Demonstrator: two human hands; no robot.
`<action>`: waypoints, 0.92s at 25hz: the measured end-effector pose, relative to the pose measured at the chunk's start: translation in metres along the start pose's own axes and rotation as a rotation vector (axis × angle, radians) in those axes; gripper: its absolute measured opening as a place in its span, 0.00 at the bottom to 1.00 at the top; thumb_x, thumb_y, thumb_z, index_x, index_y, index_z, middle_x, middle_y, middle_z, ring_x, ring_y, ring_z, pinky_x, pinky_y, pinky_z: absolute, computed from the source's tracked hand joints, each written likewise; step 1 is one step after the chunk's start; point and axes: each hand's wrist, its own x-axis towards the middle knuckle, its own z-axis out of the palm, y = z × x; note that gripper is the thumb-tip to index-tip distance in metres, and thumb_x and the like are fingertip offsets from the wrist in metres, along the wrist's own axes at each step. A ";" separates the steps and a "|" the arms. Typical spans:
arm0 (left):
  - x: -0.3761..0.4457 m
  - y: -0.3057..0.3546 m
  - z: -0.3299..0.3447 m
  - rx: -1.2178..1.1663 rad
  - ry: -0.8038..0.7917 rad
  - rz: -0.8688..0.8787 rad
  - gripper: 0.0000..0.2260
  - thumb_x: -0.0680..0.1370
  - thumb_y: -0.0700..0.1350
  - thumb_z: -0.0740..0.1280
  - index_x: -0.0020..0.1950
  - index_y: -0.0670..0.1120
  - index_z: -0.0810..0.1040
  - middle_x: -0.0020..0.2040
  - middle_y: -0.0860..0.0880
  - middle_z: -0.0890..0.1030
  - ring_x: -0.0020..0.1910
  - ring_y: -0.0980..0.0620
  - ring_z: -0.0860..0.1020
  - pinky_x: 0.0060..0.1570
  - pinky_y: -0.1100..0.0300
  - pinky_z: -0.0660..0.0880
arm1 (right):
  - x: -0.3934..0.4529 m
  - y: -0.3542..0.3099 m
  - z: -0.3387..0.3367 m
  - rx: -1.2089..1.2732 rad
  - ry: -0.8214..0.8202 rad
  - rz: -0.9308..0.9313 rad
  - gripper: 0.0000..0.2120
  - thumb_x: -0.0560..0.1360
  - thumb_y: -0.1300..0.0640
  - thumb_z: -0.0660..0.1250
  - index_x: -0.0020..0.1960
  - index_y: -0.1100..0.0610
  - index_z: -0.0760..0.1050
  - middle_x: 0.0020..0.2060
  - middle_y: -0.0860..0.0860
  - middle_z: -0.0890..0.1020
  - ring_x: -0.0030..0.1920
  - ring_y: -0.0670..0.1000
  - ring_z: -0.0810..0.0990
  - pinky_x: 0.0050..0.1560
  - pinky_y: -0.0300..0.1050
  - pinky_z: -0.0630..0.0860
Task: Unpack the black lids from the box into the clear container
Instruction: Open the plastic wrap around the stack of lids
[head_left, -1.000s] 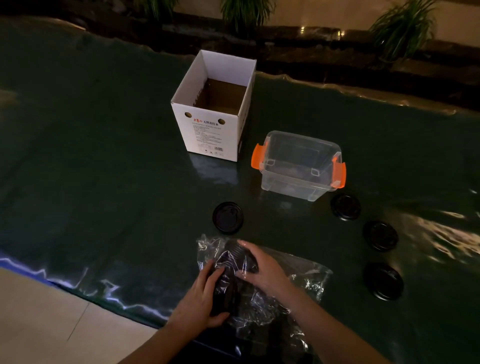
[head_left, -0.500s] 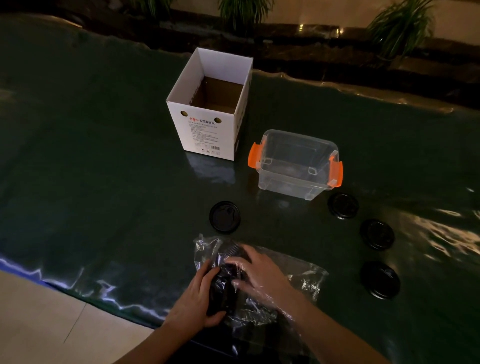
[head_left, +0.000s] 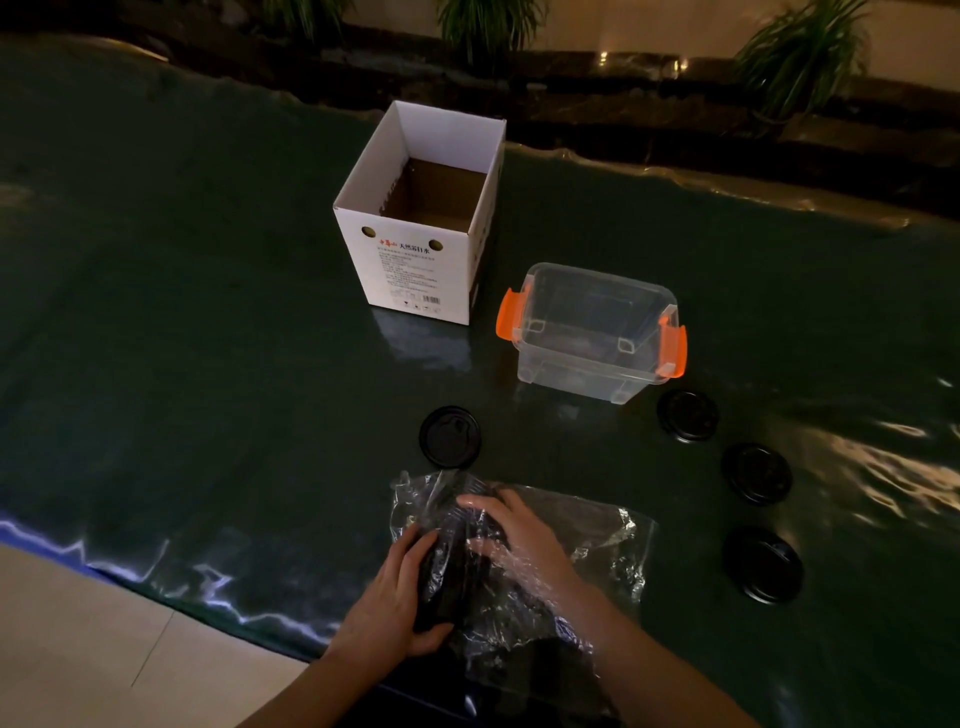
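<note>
At the table's near edge, left hand (head_left: 397, 597) clamps the bagged lids (head_left: 441, 561), right hand (head_left: 519, 540) curled inside the bag (head_left: 587, 551); crinkly film may snag, spilling lids.

Two bare forearms come up from the bottom edge, no sleeves showing, no watch, no rings, no gloves. Left hand (head_left: 392, 597) and right hand (head_left: 524, 545), fingernails short and plain.

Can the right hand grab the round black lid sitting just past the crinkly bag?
Probably not right now. The right hand is tucked inside the plastic bag, so the wrap covers its fingers. The lid lies bare on the table just beyond the bag.
</note>
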 end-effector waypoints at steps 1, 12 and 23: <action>0.000 0.000 0.000 -0.003 -0.003 0.002 0.44 0.65 0.63 0.68 0.72 0.58 0.42 0.77 0.45 0.52 0.72 0.45 0.65 0.69 0.54 0.68 | -0.001 0.001 0.000 0.000 0.008 -0.004 0.23 0.76 0.44 0.65 0.69 0.36 0.64 0.64 0.44 0.69 0.62 0.40 0.69 0.61 0.33 0.67; 0.000 0.001 -0.003 0.008 -0.032 0.022 0.46 0.67 0.63 0.66 0.73 0.60 0.37 0.77 0.48 0.48 0.73 0.49 0.63 0.70 0.60 0.65 | -0.016 0.006 0.006 0.034 0.085 0.020 0.22 0.77 0.51 0.65 0.68 0.37 0.65 0.64 0.38 0.65 0.66 0.39 0.67 0.65 0.36 0.66; 0.001 0.010 -0.007 0.117 -0.049 0.027 0.43 0.67 0.62 0.64 0.76 0.61 0.44 0.78 0.49 0.44 0.72 0.46 0.66 0.66 0.55 0.71 | -0.049 0.007 0.012 0.023 0.293 0.095 0.24 0.74 0.42 0.65 0.66 0.28 0.62 0.57 0.41 0.73 0.57 0.36 0.71 0.59 0.25 0.65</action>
